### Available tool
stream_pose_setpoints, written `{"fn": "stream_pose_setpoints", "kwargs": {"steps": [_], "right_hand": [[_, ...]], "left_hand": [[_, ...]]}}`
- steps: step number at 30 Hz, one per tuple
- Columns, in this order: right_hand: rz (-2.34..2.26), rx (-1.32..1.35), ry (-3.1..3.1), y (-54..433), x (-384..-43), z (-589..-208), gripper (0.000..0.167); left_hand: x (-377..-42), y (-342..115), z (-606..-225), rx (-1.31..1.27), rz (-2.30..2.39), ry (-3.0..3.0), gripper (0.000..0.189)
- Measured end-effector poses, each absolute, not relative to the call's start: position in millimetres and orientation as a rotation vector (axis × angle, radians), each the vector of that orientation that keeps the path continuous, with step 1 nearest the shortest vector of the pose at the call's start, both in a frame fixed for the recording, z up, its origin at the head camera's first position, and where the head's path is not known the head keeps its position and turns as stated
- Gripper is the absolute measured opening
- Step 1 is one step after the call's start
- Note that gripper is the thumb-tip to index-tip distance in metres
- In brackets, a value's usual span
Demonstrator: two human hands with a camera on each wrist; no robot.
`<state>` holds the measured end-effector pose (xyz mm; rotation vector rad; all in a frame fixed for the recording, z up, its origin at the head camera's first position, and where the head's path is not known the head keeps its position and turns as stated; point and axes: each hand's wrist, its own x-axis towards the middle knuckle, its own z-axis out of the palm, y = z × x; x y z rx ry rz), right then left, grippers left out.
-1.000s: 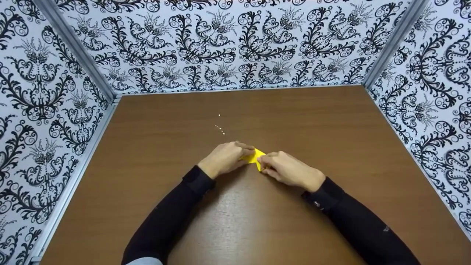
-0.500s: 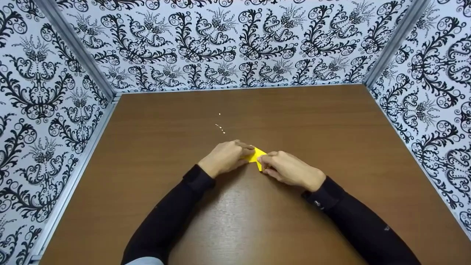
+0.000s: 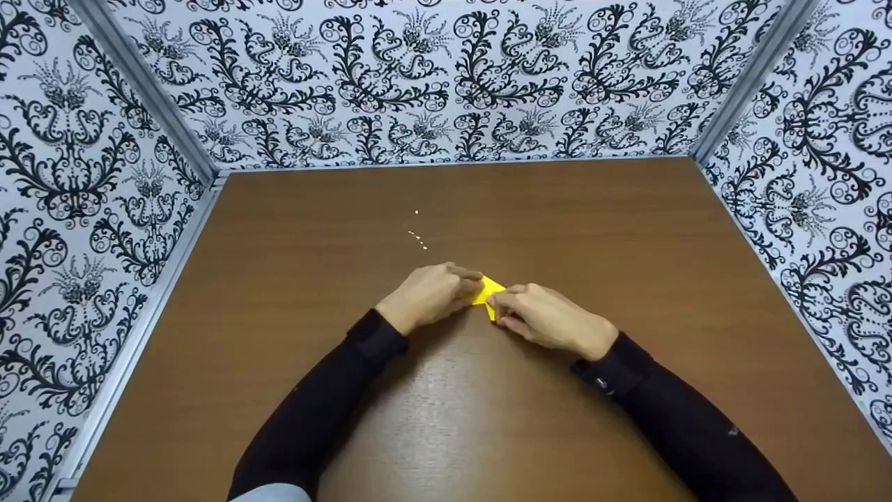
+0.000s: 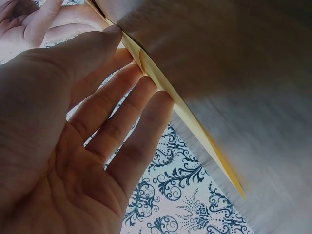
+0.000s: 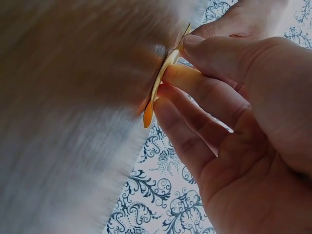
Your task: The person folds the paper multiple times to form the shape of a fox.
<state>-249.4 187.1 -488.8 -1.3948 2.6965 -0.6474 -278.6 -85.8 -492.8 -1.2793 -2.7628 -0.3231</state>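
A small piece of folded yellow paper [image 3: 491, 287] lies on the brown table between my two hands. My left hand [image 3: 433, 293] presses its left side with fairly straight fingers, and the left wrist view shows those fingertips along the paper [image 4: 187, 117] with the thumb by its edge. My right hand [image 3: 550, 317] has its fingers bent over the right side, thumb and index close together at a pointed flap. Seen edge-on from the right wrist, the paper [image 5: 161, 78] meets the thumb and several fingertips. Both hands hide much of it.
The brown wooden table [image 3: 592, 223] is bounded by patterned black-and-white walls [image 3: 446, 84] with grey metal corner posts. Several tiny pale specks [image 3: 418, 240] lie on the table beyond my left hand.
Both hands keep the same hold on the yellow paper. The head view has shifted slightly, so the table appears a little higher in the picture.
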Motion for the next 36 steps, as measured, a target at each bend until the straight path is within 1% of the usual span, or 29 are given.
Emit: {"fn": "stream_pose_setpoints", "kwargs": {"steps": [4, 9, 10, 13, 16, 17, 18, 24, 30, 36], "right_hand": [[-0.667, -1.411, 2.697, 188, -250, -489, 0.005], [-0.717, -1.48, 2.673, 189, -252, -488, 0.008], [-0.747, -1.515, 2.653, 192, -261, -500, 0.007], [-0.78, -1.543, 2.61, 194, -263, -495, 0.012], [-0.787, -1.471, 2.598, 197, -266, -486, 0.02], [-0.773, -1.416, 2.62, 195, -259, -470, 0.021], [-0.771, -1.373, 2.64, 196, -261, -467, 0.021], [-0.809, -1.141, 2.782, 194, -283, -455, 0.012], [-0.814, -0.941, 2.769, 182, -308, -456, 0.01], [-0.738, -0.837, 2.722, 169, -328, -466, 0.009]], "left_hand": [[-278, -85, -491, -1.268, -0.325, -2.767, 0.028], [-277, -86, -488, -1.226, -0.341, -2.805, 0.032], [-277, -85, -487, -1.222, -0.336, -2.809, 0.033], [-278, -85, -486, -1.224, -0.326, -2.805, 0.033], [-279, -84, -485, -1.24, -0.305, -2.792, 0.031], [-280, -85, -485, -1.243, -0.297, -2.79, 0.031], [-280, -85, -485, -1.242, -0.29, -2.793, 0.031], [-280, -87, -485, -1.212, -0.28, -2.816, 0.034], [-279, -87, -488, -1.211, -0.279, -2.812, 0.032], [-277, -82, -491, -1.23, -0.27, -2.807, 0.03]]}}
